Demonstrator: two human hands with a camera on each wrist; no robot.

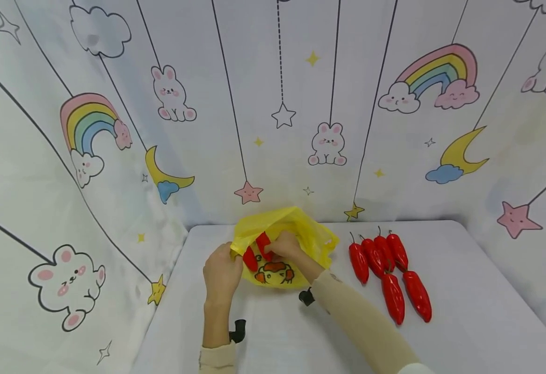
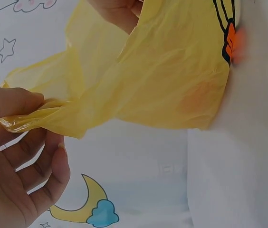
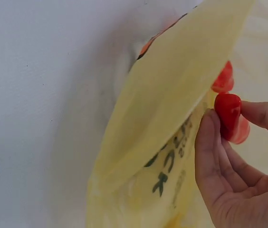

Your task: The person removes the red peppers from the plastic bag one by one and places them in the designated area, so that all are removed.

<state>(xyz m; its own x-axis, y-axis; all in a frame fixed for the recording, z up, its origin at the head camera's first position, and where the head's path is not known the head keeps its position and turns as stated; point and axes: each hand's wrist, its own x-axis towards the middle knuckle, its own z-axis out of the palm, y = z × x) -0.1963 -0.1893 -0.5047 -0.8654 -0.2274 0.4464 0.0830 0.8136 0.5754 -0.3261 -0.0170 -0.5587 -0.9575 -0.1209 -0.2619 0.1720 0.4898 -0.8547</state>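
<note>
A thin yellow plastic bag [image 1: 312,239] with a cartoon face printed on it lies with its mouth held up. My left hand [image 1: 223,270] pinches the left edge of that mouth between thumb and fingers; in the left wrist view the plastic [image 2: 162,85] stretches away from the thumb. My right hand [image 1: 288,245] is at the bag's opening and pinches a red chili pepper [image 1: 263,246], whose rounded end [image 3: 228,114] shows between thumb and fingers in the right wrist view. Another red pepper [image 1: 250,259] shows in the opening, left of the held one.
Several glossy red chili peppers [image 1: 393,299] with thin stems lie in two rows on the white table [image 1: 460,270], right of the bag. A white cloth [image 1: 273,171] with rainbows, rabbits and moons hangs behind and at the sides.
</note>
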